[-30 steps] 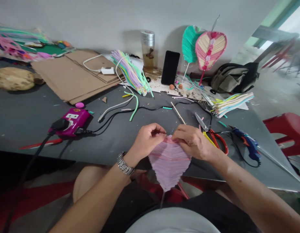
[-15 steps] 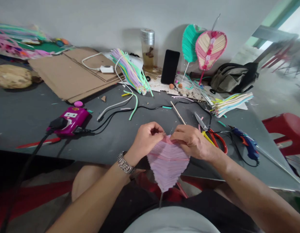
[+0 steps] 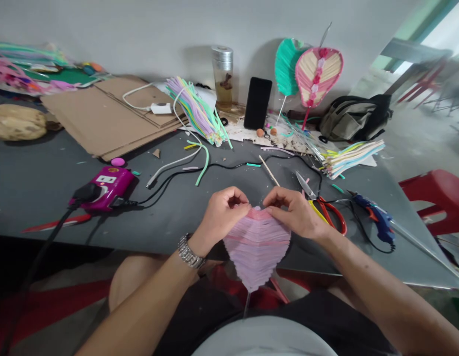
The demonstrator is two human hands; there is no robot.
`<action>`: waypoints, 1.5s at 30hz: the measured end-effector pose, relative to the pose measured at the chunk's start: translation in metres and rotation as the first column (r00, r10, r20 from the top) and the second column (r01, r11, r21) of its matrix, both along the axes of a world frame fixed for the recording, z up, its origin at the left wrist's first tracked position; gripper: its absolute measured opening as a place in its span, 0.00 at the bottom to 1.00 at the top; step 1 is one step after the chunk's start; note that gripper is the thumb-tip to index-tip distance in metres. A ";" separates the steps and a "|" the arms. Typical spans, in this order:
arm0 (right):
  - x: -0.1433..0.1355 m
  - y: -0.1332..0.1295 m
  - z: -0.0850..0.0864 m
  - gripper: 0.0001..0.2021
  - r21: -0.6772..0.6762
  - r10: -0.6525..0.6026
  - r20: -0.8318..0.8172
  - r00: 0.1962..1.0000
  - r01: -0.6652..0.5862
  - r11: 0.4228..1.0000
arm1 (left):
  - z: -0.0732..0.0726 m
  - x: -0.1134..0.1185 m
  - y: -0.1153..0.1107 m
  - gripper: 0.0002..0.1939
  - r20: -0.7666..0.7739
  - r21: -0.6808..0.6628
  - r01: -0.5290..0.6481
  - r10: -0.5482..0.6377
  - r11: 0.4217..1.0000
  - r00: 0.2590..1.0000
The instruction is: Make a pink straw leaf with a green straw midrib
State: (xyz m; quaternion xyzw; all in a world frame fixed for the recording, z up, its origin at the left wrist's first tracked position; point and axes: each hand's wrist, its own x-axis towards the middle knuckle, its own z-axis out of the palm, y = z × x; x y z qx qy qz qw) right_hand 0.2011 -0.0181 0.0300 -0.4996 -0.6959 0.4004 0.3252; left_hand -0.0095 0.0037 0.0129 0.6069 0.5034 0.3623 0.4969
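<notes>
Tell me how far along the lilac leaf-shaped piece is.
Looks done: the lilac leaf-shaped piece has strips laid from top to pointed tip. In hand: its pink top edge, pinched by the left hand and right hand. Possibly left: a rim and flowers, judging by the pink-and-cream fan; this piece shows neither.

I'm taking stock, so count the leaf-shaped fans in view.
3: the teal fan and the pink-and-cream fan, upright near the wall, and the lilac fan, held by the left hand and right hand.
</notes>
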 end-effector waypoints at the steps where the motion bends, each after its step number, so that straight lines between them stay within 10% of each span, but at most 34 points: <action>1: -0.001 0.001 -0.001 0.03 -0.060 -0.029 -0.047 0.998 0.026 0.998 | 0.000 0.000 0.000 0.03 -0.003 0.004 0.001 -0.001 1.000 1.000; 22: -0.011 0.005 -0.002 0.09 -0.431 -0.227 -0.117 0.967 0.157 0.889 | -0.001 -0.002 -0.001 0.04 0.009 0.081 0.024 -0.024 0.996 1.000; 45: -0.016 -0.004 -0.008 0.06 -0.190 -0.196 -0.073 0.978 0.179 0.965 | -0.007 -0.002 -0.005 0.09 -0.086 0.070 0.075 -0.068 0.995 0.994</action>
